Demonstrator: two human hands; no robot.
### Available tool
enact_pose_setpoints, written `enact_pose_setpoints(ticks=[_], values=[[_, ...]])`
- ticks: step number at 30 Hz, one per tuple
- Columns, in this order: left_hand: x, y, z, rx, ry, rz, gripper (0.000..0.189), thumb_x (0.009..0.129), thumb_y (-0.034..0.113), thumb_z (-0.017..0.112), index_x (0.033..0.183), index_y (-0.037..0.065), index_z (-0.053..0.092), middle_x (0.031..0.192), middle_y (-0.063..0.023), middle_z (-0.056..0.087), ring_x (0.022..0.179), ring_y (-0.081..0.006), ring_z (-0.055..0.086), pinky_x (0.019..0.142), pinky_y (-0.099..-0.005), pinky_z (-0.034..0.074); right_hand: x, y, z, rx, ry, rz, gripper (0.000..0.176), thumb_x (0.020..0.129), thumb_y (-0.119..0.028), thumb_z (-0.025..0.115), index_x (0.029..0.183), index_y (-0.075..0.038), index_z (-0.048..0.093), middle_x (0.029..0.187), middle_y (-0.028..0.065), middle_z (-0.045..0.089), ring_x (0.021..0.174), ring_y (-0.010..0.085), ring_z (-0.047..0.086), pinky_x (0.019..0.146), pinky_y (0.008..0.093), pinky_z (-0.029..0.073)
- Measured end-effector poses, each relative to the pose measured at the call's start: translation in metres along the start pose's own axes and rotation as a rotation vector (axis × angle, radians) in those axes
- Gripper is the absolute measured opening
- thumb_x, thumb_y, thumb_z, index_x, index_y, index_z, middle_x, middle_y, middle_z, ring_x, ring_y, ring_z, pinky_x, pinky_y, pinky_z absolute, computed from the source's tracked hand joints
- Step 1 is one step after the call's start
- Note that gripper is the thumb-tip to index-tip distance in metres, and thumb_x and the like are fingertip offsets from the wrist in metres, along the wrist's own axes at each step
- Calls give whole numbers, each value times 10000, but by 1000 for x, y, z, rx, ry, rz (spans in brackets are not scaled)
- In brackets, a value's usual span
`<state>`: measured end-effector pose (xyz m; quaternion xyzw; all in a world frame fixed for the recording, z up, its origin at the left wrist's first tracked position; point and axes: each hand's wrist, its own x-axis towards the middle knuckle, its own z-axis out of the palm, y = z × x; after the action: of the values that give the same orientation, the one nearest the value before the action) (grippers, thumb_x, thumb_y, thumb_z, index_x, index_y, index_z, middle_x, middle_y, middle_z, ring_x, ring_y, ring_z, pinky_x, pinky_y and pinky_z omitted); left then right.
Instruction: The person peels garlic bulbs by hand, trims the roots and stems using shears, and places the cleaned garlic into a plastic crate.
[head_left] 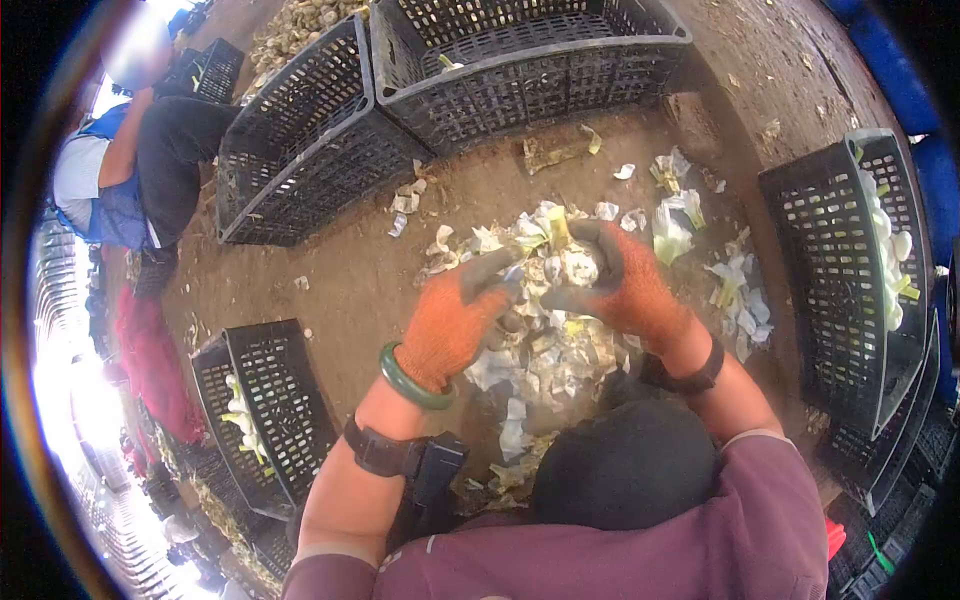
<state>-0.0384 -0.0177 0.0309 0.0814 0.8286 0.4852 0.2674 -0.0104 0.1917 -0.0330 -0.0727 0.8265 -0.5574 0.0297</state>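
Both my hands wear orange gloves with dark, soiled fingers. My right hand [632, 285] is closed around a whitish garlic bulb [578, 267], its thumb below and its fingers above; a cut green stem [557, 228] rises beside the bulb. Just to the left, my left hand [455, 318] reaches toward the bulb, thumb and fingers apart, with no held thing visible between them. Beneath both hands lies a heap of garlic and loose papery skins [560, 365], partly hidden by the gloves.
Black plastic crates stand around me: one at the back [530, 85], another at back left [300, 140]. Peeled garlic fills parts of the right crate [825, 240] and left crate [285, 385]. Another person [125, 170] sits at upper left. Skin scraps [740, 300] litter the dirt floor.
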Motion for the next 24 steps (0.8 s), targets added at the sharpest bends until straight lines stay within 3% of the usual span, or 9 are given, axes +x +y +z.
enact_pose_setpoints(ticks=[3, 6, 12, 15, 16, 19, 20, 22, 24], values=[[1, 18, 10, -28, -109, -48, 327, 839, 132, 537, 1130, -16, 557, 837, -63, 627, 608, -116, 575, 521, -250, 455, -6, -3, -4, -63, 24, -222, 711, 525, -202, 837, 1169, -137, 540, 1100, 137, 540, 998, 337, 536, 864, 383, 451], [5, 10, 20, 141, -58, 86, 267, 803, 139, 545, 1019, -7, 599, 851, -140, 636, 700, -221, 596, 637, -316, 459, -8, -3, -12, -163, -38, -299, 759, 467, -135, 832, 1170, -160, 548, 1070, 122, 507, 985, 318, 517, 851, 374, 446], [6, 2, 40, 7, 105, -76, 228, 780, 127, 536, 956, 11, 624, 821, -179, 640, 738, -285, 609, 689, -368, 460, -12, -12, -6, -361, -41, -306, 630, 550, -170, 813, 1130, -144, 567, 1042, 133, 535, 947, 312, 534, 828, 371, 446], [10, 0, 38, 187, 144, 8, 237, 784, 133, 538, 964, 5, 627, 821, -170, 643, 741, -258, 607, 700, -355, 461, -9, -6, -7, -41, -13, -280, 578, 625, -210, 798, 1132, -92, 548, 1033, 112, 570, 926, 243, 556, 798, 344, 458], [10, 0, 37, 276, 145, 59, 243, 786, 137, 541, 969, 1, 627, 825, -165, 644, 744, -246, 606, 705, -348, 461, -12, -8, 1, 696, -93, 113, 545, 716, -271, 744, 1146, -27, 513, 1038, 82, 584, 926, 157, 547, 792, 307, 450], [9, -10, 26, 29, -26, 38, 269, 796, 159, 560, 1003, -1, 625, 872, -146, 656, 793, -217, 611, 735, -333, 462, -11, 1, -10, 776, -182, 288, 514, 789, -321, 665, 1150, 0, 489, 1024, 45, 571, 915, 108, 522, 772, 270, 443], [9, -15, 27, -61, 10, 70, 275, 797, 159, 567, 1015, 1, 623, 889, -139, 658, 810, -210, 612, 742, -331, 462, -12, 6, -5, 693, -133, 140, 510, 820, -370, 614, 1154, -6, 486, 1014, 55, 568, 856, 105, 526, 728, 244, 437], [4, -27, 31, -240, 81, 125, 288, 799, 161, 580, 1037, 5, 619, 922, -124, 662, 843, -194, 613, 756, -326, 461, -12, 14, -1, 696, -209, 145, 525, 822, -375, 612, 1170, -6, 477, 1010, 61, 565, 823, 112, 530, 703, 248, 445], [0, -12, 26, -141, 6, 86, 262, 816, 156, 591, 1021, -7, 609, 859, -61, 641, 755, -131, 585, 661, -295, 464, -10, 10, -1, 867, -331, 306, 520, 837, -371, 592, 1187, -9, 465, 953, 61, 573, 759, 111, 537, 645, 270, 457]])
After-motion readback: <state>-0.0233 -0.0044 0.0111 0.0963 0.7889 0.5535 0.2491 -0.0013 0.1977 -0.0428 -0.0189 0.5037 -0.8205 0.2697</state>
